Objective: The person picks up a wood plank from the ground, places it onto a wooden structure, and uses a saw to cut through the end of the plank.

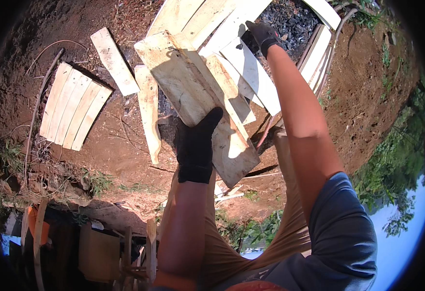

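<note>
My left hand (196,145), in a black glove, grips the lower edge of a thick wooden board (193,92), its thumb lying over the face. The board is held slanted, with a bark-brown streak along its length. My right hand (263,36), in a dark glove, reaches out at the far right, its visible fingers apart beside the edge of a pale plank (253,72). Next to it is a heap of black charcoal pieces (290,24). Some right fingers are hard to make out against the dark heap. More sawn planks (188,19) lie beyond the held board.
Several narrow boards (74,106) lie side by side at the left, with a loose plank (115,60) nearby. An upright-looking slat (148,111) lies left of my left hand. Thin sticks (42,102) and brown soil (372,97) surround the planks. Wooden posts (151,247) stand at lower left.
</note>
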